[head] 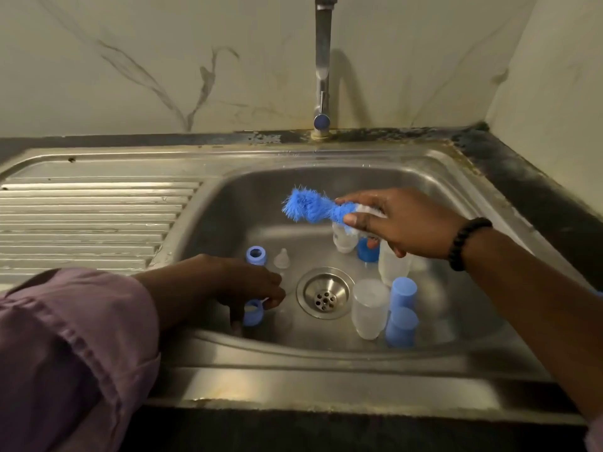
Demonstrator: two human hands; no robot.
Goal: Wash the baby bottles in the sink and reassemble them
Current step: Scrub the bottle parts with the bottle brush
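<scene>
- While both hands work inside the steel sink (pixel 434 177), the parts lie scattered around its drain (pixel 325 297).
- Right hand (pixel 401 220): raised over the basin, thumb and fingers pinching the blue bottle brush (pixel 310 208) near its bristle head, which points left; beaded bracelet (pixel 465 244) on the wrist.
- Left hand (pixel 248 285): low at the basin's left front, fingers curled round a blue collar ring (pixel 253 313); purple sleeve (pixel 65 347) on the forearm.
- Second blue ring (pixel 256 255): on the basin floor, just behind the left hand.
- Clear teat (pixel 282 258): upright, just right of that ring.
- Clear bottle (pixel 368 308): standing right of the drain.
- Two blue caps (pixel 403 311): just beside that bottle on its right, one in front of the other.
- Second clear bottle (pixel 393 265): behind them, below the right hand.
- Further clear piece (pixel 342 239) and blue piece (pixel 367 252): partly hidden under the right hand; kind not discernible.
- Tap (pixel 323 70): at the rear rim, no water seen.
- Ribbed drainboard (pixel 88 220): left of the basin.
</scene>
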